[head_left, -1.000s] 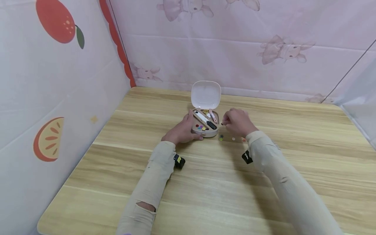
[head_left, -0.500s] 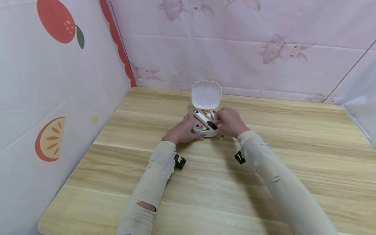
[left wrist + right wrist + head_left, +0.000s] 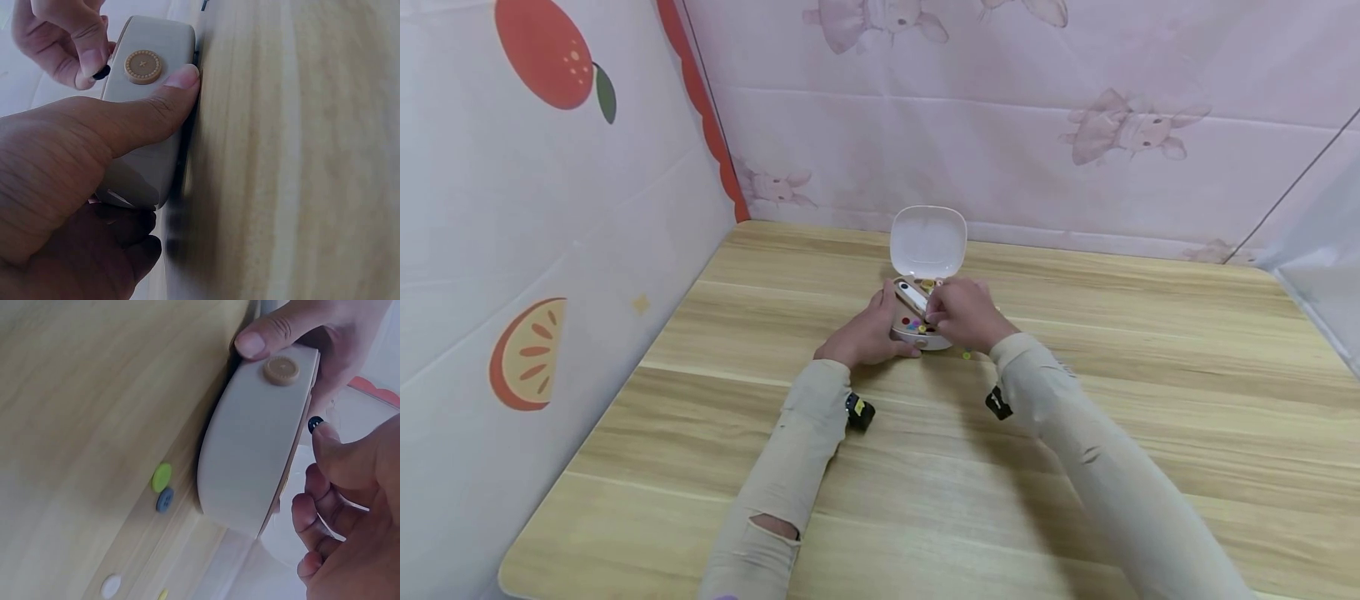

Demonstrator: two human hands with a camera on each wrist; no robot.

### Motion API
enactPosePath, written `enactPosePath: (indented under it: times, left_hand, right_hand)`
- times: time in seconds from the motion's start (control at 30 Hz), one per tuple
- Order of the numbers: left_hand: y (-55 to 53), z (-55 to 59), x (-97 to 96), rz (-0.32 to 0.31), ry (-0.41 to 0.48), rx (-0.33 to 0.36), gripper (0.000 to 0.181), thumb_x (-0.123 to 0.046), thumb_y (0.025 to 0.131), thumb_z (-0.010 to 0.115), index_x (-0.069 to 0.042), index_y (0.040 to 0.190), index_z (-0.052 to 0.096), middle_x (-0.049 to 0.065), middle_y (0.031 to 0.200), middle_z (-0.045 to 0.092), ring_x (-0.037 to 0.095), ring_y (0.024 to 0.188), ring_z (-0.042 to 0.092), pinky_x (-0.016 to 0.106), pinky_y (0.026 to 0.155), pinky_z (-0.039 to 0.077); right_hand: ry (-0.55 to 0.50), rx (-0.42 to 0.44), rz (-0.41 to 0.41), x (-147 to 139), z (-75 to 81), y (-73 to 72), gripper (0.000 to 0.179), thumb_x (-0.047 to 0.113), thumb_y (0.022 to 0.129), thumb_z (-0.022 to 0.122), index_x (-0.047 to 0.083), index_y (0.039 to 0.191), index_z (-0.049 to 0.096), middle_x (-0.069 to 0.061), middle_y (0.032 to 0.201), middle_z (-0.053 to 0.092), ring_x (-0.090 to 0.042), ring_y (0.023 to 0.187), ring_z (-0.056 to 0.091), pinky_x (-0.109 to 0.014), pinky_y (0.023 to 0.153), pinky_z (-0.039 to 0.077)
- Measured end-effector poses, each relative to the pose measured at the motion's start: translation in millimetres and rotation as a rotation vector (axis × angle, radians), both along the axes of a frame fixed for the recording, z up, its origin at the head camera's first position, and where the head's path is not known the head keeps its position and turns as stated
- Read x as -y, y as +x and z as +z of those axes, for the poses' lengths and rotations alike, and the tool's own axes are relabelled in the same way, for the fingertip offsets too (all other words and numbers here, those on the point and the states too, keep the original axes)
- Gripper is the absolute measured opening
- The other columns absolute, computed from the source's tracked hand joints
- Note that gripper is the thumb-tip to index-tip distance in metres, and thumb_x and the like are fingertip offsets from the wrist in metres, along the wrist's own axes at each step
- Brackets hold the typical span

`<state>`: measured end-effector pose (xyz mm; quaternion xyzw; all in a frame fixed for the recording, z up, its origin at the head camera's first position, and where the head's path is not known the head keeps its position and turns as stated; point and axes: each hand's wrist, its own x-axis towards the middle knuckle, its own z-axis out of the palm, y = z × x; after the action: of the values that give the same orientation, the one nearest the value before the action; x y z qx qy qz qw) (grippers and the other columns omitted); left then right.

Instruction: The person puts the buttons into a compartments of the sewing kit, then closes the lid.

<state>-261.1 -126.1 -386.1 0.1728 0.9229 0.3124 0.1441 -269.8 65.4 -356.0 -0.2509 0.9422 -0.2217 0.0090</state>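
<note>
A small cream sewing box (image 3: pixel 247 440) stands on the table with its white lid (image 3: pixel 928 240) raised. My left hand (image 3: pixel 868 333) holds it at the left front, thumb across the front wall beside a tan button-shaped catch (image 3: pixel 143 66). Between thumb and finger, my right hand (image 3: pixel 968 312) pinches a small black button (image 3: pixel 315 424) above the box's front part. Inside, several coloured buttons (image 3: pixel 913 324) lie in the front left compartment. A long white tool (image 3: pixel 912 297) lies diagonally across the middle; the right hand hides its lower end and much of the right compartment.
On the wooden table (image 3: pixel 760 300), right of the box, lie a lime green button (image 3: pixel 162 477), a grey-blue button (image 3: pixel 165 500), a white button (image 3: pixel 110 586) and a yellow button (image 3: pixel 164 594). Printed cloth walls (image 3: pixel 1000 167) rise behind and at the left.
My right hand has moved left with the black button, from beside the box to above its front compartments. The left hand has stayed on the box.
</note>
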Motion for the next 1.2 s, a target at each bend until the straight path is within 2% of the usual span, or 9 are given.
enactPosePath:
  times: [0.27,0.43,0.6,0.93,1.2]
  left_hand:
    - [0.6,0.9,0.6,0.006,-0.003,0.02,0.122,-0.037,0.09,0.078,-0.004,0.159,-0.016,0.019,0.168,0.004,0.028,0.151,0.021,0.04,0.121,0.026]
    - [0.5,0.4,-0.1,0.011,-0.004,0.018,0.123,-0.037,0.089,0.079,-0.004,0.159,-0.016,0.019,0.168,0.004,0.028,0.152,0.02,0.039,0.121,0.025]
    - [-0.1,-0.6,-0.5,0.008,-0.008,0.003,0.123,-0.036,0.089,0.08,-0.003,0.159,-0.016,0.02,0.167,0.007,0.029,0.15,0.023,0.039,0.12,0.026]
    - [0.1,-0.2,-0.2,0.014,-0.012,0.015,0.123,-0.037,0.089,0.079,-0.004,0.159,-0.016,0.019,0.168,0.006,0.027,0.151,0.022,0.039,0.12,0.026]
    - [-0.1,0.2,-0.4,0.011,-0.019,0.012,0.123,-0.037,0.089,0.079,-0.004,0.159,-0.016,0.02,0.168,0.005,0.027,0.151,0.021,0.038,0.12,0.026]
  right_hand:
    - [0.012,0.015,0.024,8.5,1.6,1.9,0.012,-0.002,0.085,0.068,0.008,0.082,0.075,-0.003,0.087,0.066,-0.023,0.087,0.054,-0.044,0.085,0.032]
    - [0.023,0.04,0.042,11.0,2.7,2.2,0.022,-0.007,0.08,0.064,0.01,0.082,0.077,0.001,0.087,0.07,-0.022,0.09,0.053,-0.042,0.084,0.031]
    - [0.042,0.067,0.049,11.1,1.5,0.9,0.022,-0.008,0.08,0.064,0.009,0.085,0.078,0.001,0.089,0.072,-0.024,0.094,0.053,-0.043,0.085,0.031]
    - [0.065,0.035,0.046,13.7,-0.7,-0.9,0.02,-0.006,0.081,0.066,0.01,0.085,0.078,0.001,0.088,0.07,-0.024,0.096,0.053,-0.047,0.091,0.035]
    - [0.075,0.023,0.044,14.4,0.3,0.9,0.027,-0.01,0.076,0.064,0.011,0.085,0.079,0.001,0.089,0.072,-0.025,0.096,0.053,-0.047,0.092,0.035]
